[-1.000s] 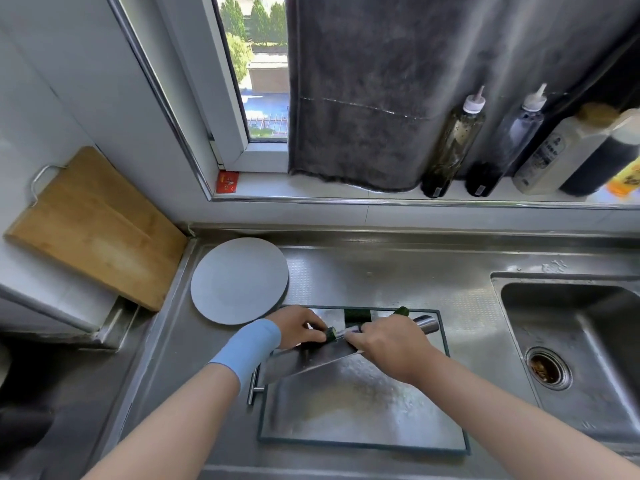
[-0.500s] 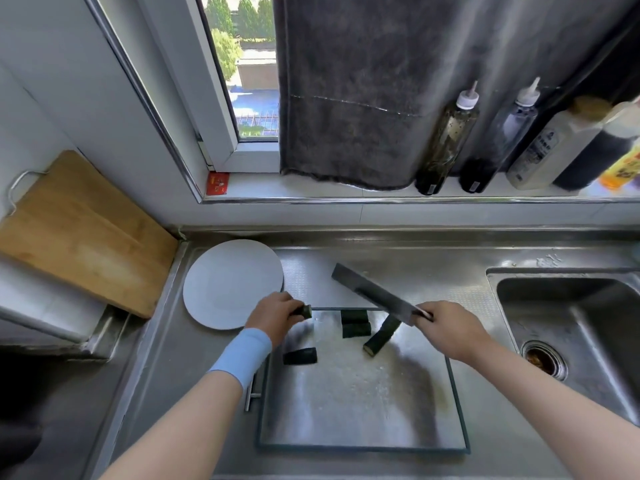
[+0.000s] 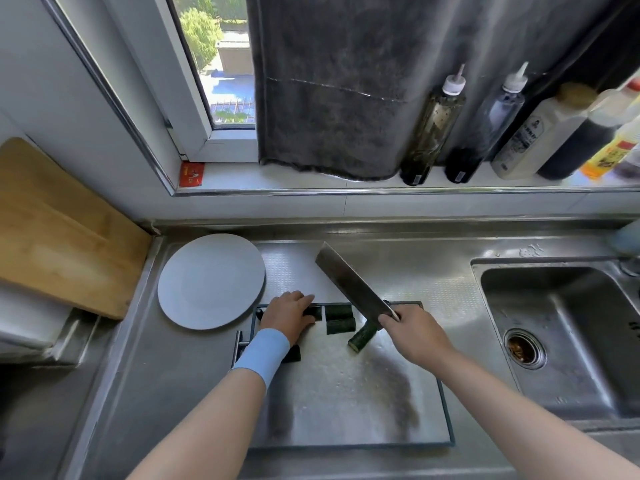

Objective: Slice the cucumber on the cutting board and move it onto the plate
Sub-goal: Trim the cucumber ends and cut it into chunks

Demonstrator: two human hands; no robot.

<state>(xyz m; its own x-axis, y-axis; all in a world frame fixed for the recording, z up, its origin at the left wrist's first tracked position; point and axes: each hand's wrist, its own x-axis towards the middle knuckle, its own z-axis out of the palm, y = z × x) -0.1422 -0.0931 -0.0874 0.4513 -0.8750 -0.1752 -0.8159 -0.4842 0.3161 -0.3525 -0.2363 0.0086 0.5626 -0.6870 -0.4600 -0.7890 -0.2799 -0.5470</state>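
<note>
A round grey plate (image 3: 211,280) lies just left of the steel cutting board (image 3: 346,393), where the left hand (image 3: 289,318) curls its fingers onto one cucumber chunk (image 3: 314,313), other chunks (image 3: 339,318) lie just beside it, and the right hand (image 3: 412,336) grips a cleaver (image 3: 349,284) lifted above the board.

Lit brightly by daylight from the far window (image 3: 225,81), glaring off the steel counter (image 3: 433,271). Shadowed softly on the near cutting board (image 3: 346,403); bowed at the edges.
</note>
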